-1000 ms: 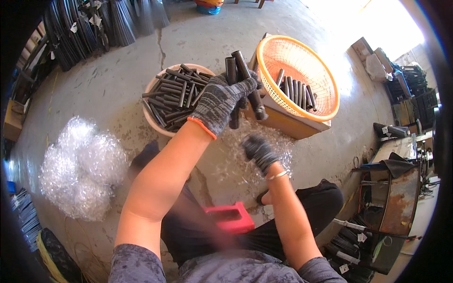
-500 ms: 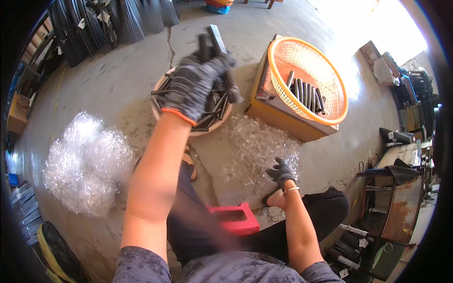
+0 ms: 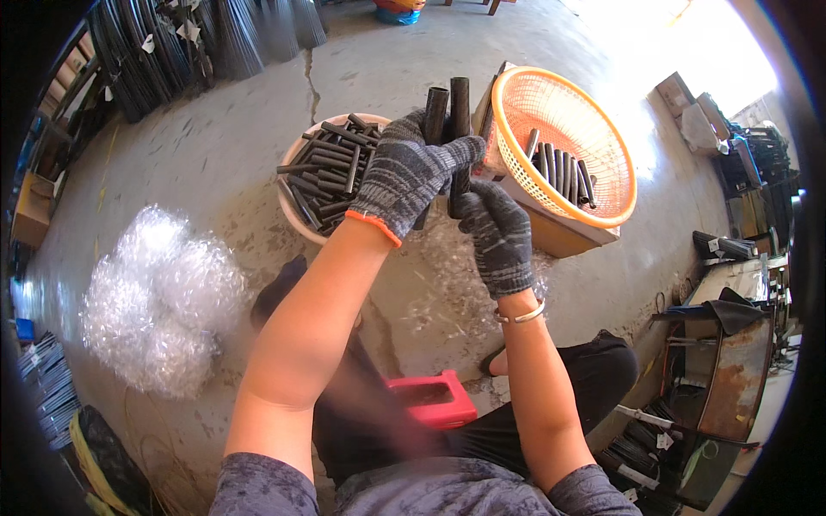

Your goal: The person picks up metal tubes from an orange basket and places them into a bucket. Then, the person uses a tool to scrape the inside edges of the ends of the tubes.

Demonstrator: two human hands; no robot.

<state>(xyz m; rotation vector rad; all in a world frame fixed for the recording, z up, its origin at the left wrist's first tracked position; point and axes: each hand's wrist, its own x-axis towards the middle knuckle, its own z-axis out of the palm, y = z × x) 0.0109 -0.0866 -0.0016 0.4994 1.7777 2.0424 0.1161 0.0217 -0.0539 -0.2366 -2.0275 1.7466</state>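
My left hand, in a grey-striped knit glove with an orange cuff, is closed around two short black tubes. The nearer-left tube and the right tube stand side by side with hollow ends up. Fingers of my gloved right hand close on the lower part of the right tube. Behind my left hand, a pale pink basin holds a heap of similar black tubes. Right of my hands, an orange mesh basket contains several black tubes lying in a row.
The basket rests tilted on a cardboard box. Clear plastic film is piled on the floor at left, with clear scraps below the box. A red plastic stool sits between my legs. Racks of dark strips line the far left.
My left hand has come right and slightly down from over the basin, carrying the tubes. My right hand has risen from near the plastic scraps and taken hold of one tube's lower part.
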